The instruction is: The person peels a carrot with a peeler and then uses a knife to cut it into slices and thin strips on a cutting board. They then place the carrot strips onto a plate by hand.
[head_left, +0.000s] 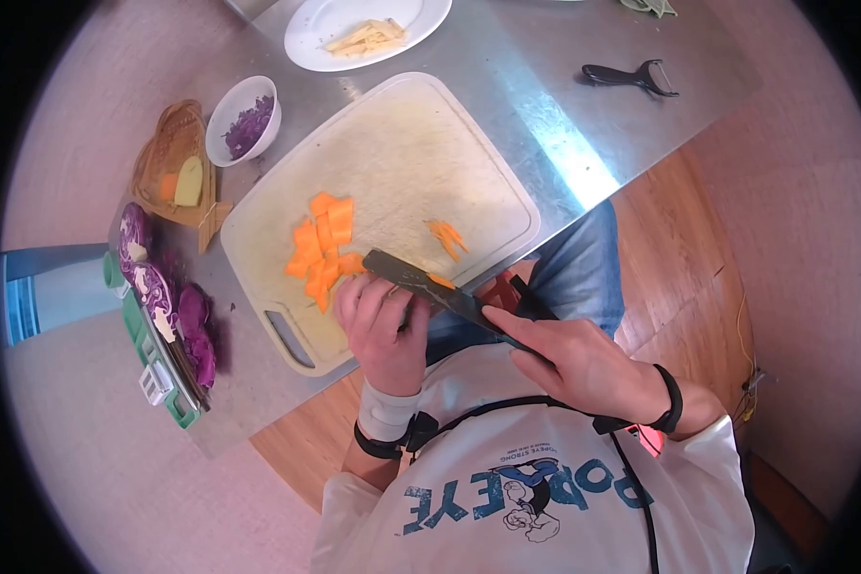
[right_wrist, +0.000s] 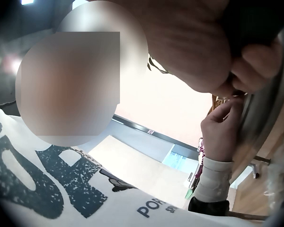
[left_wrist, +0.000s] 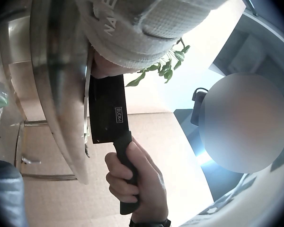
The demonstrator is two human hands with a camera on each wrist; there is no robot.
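Note:
My right hand (head_left: 593,359) grips the black handle of a broad-bladed kitchen knife (head_left: 407,275), marked BUCK in the left wrist view. An orange carrot sliver (head_left: 440,280) clings to its blade. Close against the blade, my left hand (head_left: 387,330) bends its fingers down over the near edge of the cutting board (head_left: 402,134). A carrot slice (head_left: 351,262) shows at those fingertips, its rest hidden beneath the hand. Flat carrot slices (head_left: 320,234) lie overlapping just beyond the left hand. Thin carrot strips (head_left: 445,237) form a small pile on the board's right side.
A white plate (head_left: 301,48) with pale yellow strips stands beyond the board. Shredded purple cabbage fills a white bowl (head_left: 222,120) beside a wicker basket (head_left: 148,172). Cut purple cabbage (head_left: 196,335) and a green-framed slicer (head_left: 139,330) lie left; a black peeler (head_left: 622,77) lies right.

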